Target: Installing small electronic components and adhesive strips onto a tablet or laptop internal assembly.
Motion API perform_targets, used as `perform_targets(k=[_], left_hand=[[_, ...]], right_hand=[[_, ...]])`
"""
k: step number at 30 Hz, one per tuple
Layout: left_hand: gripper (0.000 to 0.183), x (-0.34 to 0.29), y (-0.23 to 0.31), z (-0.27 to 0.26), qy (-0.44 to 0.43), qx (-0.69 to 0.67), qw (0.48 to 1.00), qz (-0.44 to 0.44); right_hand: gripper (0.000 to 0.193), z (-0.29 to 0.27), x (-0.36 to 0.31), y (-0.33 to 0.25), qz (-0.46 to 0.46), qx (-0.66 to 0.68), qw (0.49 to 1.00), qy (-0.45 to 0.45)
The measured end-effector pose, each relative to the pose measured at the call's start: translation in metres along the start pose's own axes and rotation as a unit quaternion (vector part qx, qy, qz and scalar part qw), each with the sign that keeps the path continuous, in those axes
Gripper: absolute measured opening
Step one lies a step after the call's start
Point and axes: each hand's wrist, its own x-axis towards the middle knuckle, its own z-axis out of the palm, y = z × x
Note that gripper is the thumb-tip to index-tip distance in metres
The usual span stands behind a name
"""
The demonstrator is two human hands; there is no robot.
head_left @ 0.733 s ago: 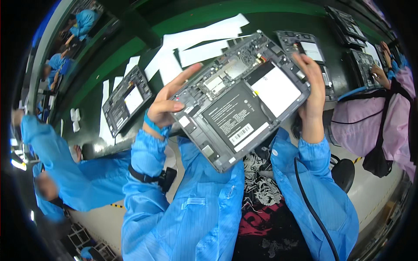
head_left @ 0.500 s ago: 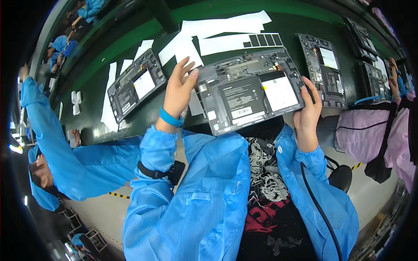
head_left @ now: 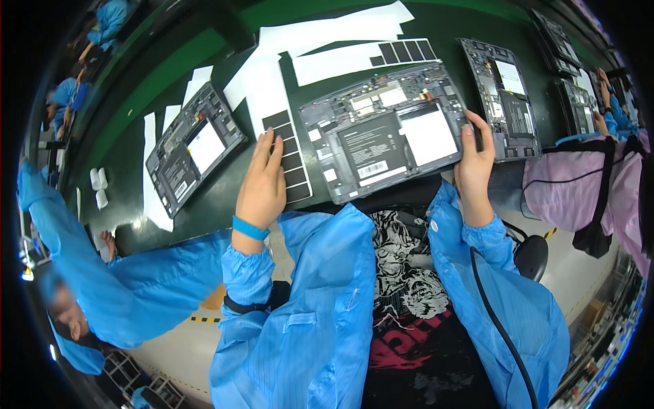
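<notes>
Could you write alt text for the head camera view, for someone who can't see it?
A person's right hand touches the right edge of an opened electronic device at a green table, while the left hand is over a white strip with black rectangles. Similar opened devices lie on either side.

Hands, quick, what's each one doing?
Left hand: open, fingers over the strip of black squares.
Right hand: holding the middle tablet by its right edge.

Bright centre, dark warped edges
</notes>
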Motion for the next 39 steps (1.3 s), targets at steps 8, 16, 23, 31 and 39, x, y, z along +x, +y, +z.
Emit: perform_targets(k=[8,16,23,31,39], left_hand=[[0.048,0.014,0.02,-0.034,-0.074,0.033,0.997,-0.017],[0.068,0.083,0.114,-0.008,-0.039,0.108,0.993,0.039],[0.077,0.084,0.061,0.001,0.036,-0.204,0.964,-0.169],[0.072,0.095,0.051,0.003,0.037,-0.328,0.922,-0.201],[0.06,0.134,0.089,-0.003,-0.029,-0.051,0.998,-0.02]], right_hand=[[0.03,-0.002,-0.001,-0.029,-0.197,-0.392,0.898,-0.029],[0.042,0.016,0.092,-0.055,-0.129,-0.076,0.972,-0.18],[0.048,0.029,0.121,-0.019,-0.061,-0.167,0.964,-0.196],[0.05,0.05,0.099,-0.013,0.066,0.019,0.99,-0.127],[0.037,0.069,0.141,-0.033,-0.026,-0.142,0.97,-0.194]])
